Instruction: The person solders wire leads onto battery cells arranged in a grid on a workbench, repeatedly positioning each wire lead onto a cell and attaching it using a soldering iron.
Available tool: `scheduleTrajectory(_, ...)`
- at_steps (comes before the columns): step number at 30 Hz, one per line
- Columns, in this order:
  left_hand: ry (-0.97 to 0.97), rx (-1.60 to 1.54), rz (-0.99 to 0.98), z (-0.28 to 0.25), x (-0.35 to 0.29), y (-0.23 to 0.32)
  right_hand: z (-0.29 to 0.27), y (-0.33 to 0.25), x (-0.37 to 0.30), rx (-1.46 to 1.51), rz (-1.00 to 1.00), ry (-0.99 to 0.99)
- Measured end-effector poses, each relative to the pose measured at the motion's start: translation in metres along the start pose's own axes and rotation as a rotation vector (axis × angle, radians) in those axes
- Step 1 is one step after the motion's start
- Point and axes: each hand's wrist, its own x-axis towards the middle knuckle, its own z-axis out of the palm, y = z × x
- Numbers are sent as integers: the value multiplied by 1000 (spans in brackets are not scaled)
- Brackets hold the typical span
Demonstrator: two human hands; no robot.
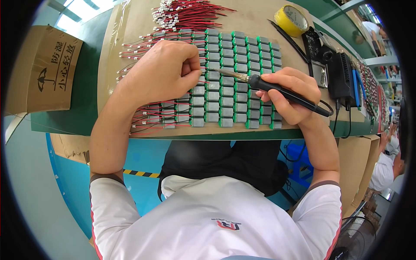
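My right hand (294, 93) is wrapped round the black handle of a soldering iron (277, 89), its metal tip pointing left over rows of small grey blocks with green edges (226, 90). The tip ends close to my left hand (167, 69), which is closed in a pinch above the left part of the rows. What its fingertips hold, if anything, is hidden. Red and black wires with white connectors (145, 119) run out to the left from the leftmost blocks, partly under my left hand and wrist.
A pile of red wires with white plugs (186, 15) lies at the far edge. Beyond my right hand are a yellow tape roll (291, 21), a thin black tool (289, 42) and a black corded box (343, 78). At left stands a cardboard box (52, 69).
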Motion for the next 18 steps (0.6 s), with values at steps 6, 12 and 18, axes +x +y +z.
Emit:
scheduleTrajectory(6,-11,-8,-15,0,0,0,0,1,-2,-8,-6,1)
scheduleTrajectory(12,19,-28,21,1,-2,1,0,2,-2,-6,-6,6)
scheduleTrajectory(18,-3,7,150,-4,-4,1,-1,2,-1,-10,-6,0)
